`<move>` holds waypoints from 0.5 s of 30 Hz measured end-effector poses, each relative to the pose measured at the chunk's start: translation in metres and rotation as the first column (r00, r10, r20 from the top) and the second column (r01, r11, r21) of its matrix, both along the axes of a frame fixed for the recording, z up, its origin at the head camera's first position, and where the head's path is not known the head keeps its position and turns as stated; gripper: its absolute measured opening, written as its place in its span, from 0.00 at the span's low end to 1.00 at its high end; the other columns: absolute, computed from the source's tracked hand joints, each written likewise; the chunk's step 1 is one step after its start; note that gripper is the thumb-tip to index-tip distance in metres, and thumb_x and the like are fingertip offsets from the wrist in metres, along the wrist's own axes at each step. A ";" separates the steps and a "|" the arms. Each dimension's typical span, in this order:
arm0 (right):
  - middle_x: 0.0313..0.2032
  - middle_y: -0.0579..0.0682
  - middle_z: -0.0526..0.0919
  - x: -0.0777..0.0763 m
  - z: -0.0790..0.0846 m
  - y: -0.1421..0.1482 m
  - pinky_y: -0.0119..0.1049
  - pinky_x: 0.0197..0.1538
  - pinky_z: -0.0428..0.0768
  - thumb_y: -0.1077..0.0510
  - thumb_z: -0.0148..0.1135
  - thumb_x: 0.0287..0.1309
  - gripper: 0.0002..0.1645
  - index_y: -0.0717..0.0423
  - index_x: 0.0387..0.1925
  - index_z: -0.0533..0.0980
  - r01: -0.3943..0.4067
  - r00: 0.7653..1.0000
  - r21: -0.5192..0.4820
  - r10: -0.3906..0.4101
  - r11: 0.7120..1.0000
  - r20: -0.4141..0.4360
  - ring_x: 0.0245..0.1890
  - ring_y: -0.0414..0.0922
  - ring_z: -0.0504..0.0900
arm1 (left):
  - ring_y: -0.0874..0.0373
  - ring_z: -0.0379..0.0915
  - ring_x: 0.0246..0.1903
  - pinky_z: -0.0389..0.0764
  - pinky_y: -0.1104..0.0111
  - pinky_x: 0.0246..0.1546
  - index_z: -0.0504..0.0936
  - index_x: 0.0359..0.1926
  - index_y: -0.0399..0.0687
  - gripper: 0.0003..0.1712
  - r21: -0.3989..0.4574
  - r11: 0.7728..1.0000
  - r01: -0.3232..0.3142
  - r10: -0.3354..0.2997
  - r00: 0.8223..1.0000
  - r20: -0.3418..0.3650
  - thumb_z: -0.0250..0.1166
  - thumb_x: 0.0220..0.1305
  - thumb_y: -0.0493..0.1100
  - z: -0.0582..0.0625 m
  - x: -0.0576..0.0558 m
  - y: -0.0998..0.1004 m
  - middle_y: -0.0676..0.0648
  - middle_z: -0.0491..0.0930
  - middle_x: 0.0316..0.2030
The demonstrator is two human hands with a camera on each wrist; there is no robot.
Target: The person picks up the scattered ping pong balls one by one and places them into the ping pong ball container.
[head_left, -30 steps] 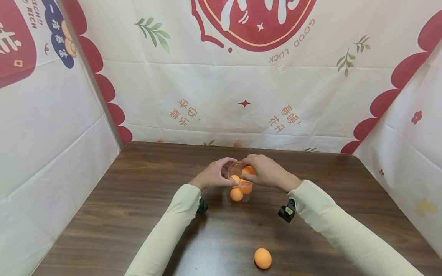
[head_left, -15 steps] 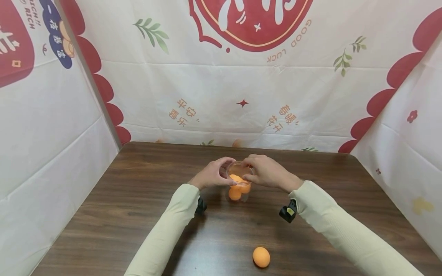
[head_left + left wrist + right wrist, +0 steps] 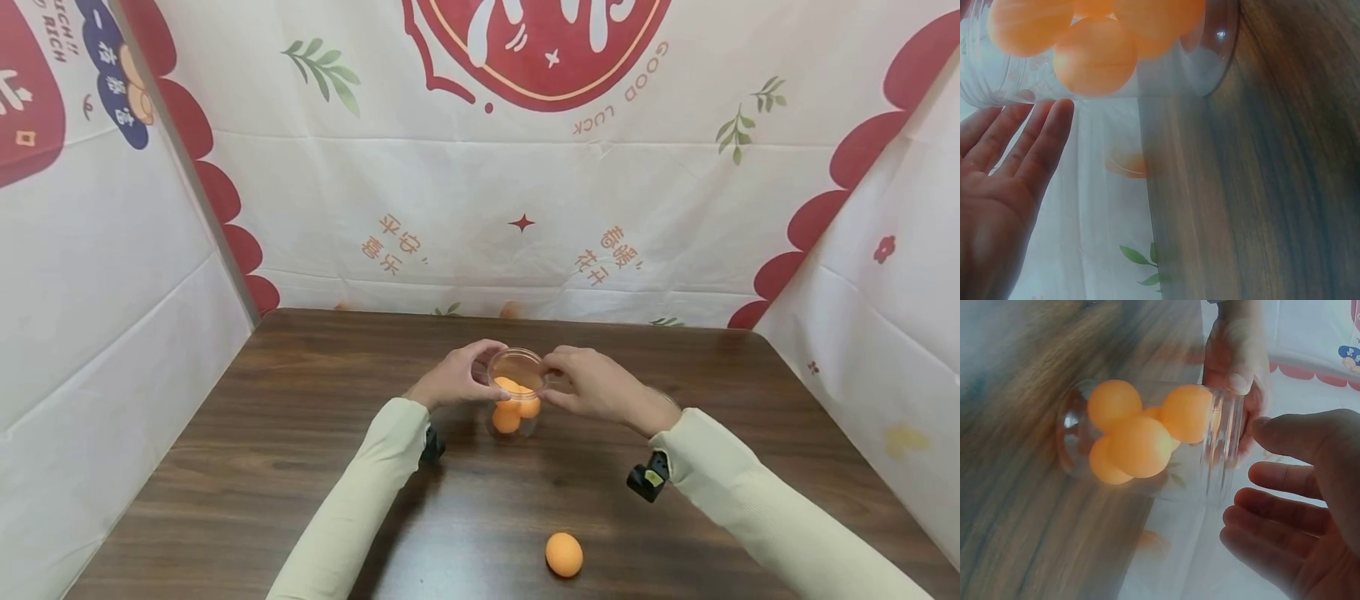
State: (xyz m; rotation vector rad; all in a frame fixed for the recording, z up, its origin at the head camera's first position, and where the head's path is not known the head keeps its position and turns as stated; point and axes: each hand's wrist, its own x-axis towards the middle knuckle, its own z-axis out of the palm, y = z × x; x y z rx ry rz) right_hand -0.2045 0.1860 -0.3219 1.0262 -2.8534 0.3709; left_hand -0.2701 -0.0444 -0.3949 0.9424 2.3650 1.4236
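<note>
A clear plastic jar [image 3: 517, 365] with a ridged neck stands upright on the table, several orange ping-pong balls [image 3: 506, 418] inside. My left hand [image 3: 456, 377] holds it at the rim from the left, thumb in front and fingers behind. In the left wrist view, the fingers [image 3: 1054, 134] reach the ridged neck [image 3: 997, 75]. Just right of the mouth is my right hand [image 3: 596, 385], with nothing in its loosely bent fingers [image 3: 1272, 509]. Another ping-pong ball [image 3: 564, 554] lies on the table nearer to me.
The dark wood table [image 3: 315, 467] ends at a white printed cloth [image 3: 465, 183] behind, with more cloth on both sides. A small black camera [image 3: 648, 477] hangs at my right wrist, and another [image 3: 432, 446] at the left.
My right hand held a ping-pong ball at the jar's mouth a second ago. It has let the ball go into the jar and drawn back right. The left hand keeps its hold.
</note>
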 end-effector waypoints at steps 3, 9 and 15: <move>0.37 0.49 0.81 0.005 -0.002 0.004 0.38 0.39 0.80 0.54 0.69 0.54 0.14 0.56 0.41 0.80 0.006 1.000 0.008 -0.006 1.000 0.008 0.36 0.43 0.80 | 0.59 0.78 0.39 0.80 0.68 0.45 0.68 0.62 0.46 0.38 -0.009 1.000 -0.004 0.004 1.000 -0.008 0.74 0.50 0.43 0.000 0.000 0.000 0.46 0.77 0.51; 0.38 0.46 0.81 0.016 -0.008 0.011 0.32 0.33 0.77 0.55 0.68 0.54 0.14 0.54 0.42 0.79 0.004 1.000 0.014 -0.004 1.000 0.021 0.29 0.37 0.76 | 0.59 0.78 0.38 0.80 0.68 0.44 0.68 0.62 0.45 0.38 -0.007 1.000 0.001 -0.001 1.000 -0.010 0.74 0.50 0.43 0.000 0.000 -0.001 0.42 0.77 0.52; 0.41 0.47 0.81 0.029 -0.012 0.014 0.36 0.38 0.80 0.54 0.66 0.56 0.14 0.53 0.44 0.79 -0.017 0.999 0.033 0.015 0.999 0.049 0.36 0.40 0.81 | 0.59 0.78 0.40 0.80 0.69 0.44 0.69 0.61 0.46 0.37 -0.009 1.000 -0.004 0.004 1.000 -0.021 0.75 0.49 0.42 0.000 -0.002 0.001 0.43 0.77 0.52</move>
